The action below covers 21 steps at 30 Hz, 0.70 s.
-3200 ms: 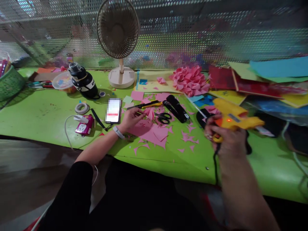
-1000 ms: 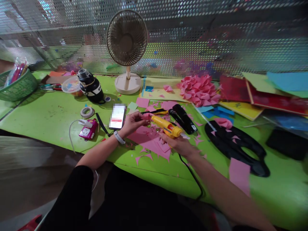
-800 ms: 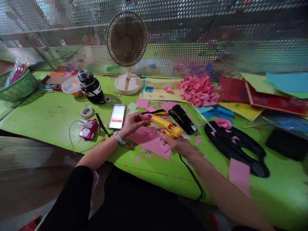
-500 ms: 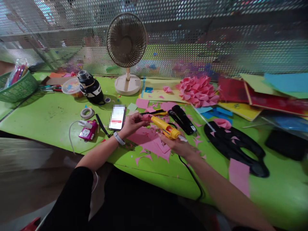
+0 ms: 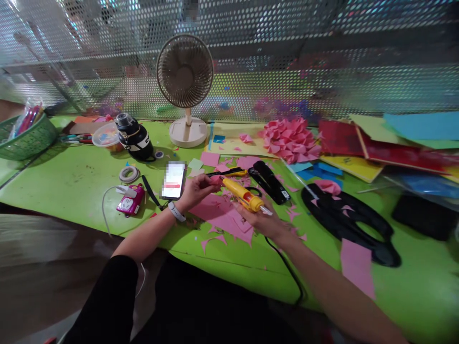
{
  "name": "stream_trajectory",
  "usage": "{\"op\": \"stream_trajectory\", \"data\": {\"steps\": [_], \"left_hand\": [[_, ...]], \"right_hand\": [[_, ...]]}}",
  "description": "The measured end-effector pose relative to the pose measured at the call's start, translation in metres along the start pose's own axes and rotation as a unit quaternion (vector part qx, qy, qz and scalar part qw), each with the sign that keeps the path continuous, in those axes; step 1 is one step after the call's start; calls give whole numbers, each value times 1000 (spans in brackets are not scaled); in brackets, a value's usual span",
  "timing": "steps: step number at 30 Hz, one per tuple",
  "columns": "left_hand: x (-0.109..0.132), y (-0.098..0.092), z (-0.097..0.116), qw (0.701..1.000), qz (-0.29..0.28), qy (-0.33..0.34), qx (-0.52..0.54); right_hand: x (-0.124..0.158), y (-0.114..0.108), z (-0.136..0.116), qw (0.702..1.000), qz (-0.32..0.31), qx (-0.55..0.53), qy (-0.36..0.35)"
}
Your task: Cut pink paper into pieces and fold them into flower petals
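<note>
My right hand (image 5: 260,220) is wrapped round a yellow hot glue gun (image 5: 242,193), a clear glue stick poking from its back end and a dark cord trailing down over the table edge. The gun's nozzle points left, at a small pink paper piece (image 5: 215,180) pinched in the fingers of my left hand (image 5: 196,191). Whether nozzle and paper touch I cannot tell. Under both hands lie pink paper sheets (image 5: 218,213) and cut scraps. A yellow and black cutter knife (image 5: 233,172) and a black stapler (image 5: 269,182) rest just beyond the glue gun.
A lit phone (image 5: 173,179), a pink power adapter (image 5: 129,201) and a black bottle (image 5: 134,136) stand to the left. Behind are a fan (image 5: 187,131) and a pink paper flower cluster (image 5: 291,141). On the right lie a black palette-shaped board (image 5: 330,215) and coloured papers (image 5: 416,126).
The camera view has shifted slightly, so the whole scene sits a little lower. Both hands keep their holds, the glue gun still at the pink paper piece.
</note>
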<state>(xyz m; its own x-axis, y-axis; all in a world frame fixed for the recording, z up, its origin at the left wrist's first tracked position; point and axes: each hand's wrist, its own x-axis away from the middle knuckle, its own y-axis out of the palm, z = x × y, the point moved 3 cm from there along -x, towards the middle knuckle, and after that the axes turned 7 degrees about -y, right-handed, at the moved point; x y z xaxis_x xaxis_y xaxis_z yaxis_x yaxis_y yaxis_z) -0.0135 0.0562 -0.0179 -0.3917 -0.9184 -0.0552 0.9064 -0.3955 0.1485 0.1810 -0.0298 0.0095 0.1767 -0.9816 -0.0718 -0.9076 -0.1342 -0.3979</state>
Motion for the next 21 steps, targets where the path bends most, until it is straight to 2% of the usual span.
{"op": "stream_trajectory", "data": {"steps": [6, 14, 21], "left_hand": [[0, 0, 1, 1000, -1, 5, 0], [1, 0, 6, 999, 13, 11, -31], [-1, -1, 4, 999, 30, 0, -21]], "right_hand": [[-2, 1, 5, 999, 9, 25, -29], [-1, 1, -6, 1000, -2, 21, -22], [-1, 2, -3, 999, 1, 14, -33]]}}
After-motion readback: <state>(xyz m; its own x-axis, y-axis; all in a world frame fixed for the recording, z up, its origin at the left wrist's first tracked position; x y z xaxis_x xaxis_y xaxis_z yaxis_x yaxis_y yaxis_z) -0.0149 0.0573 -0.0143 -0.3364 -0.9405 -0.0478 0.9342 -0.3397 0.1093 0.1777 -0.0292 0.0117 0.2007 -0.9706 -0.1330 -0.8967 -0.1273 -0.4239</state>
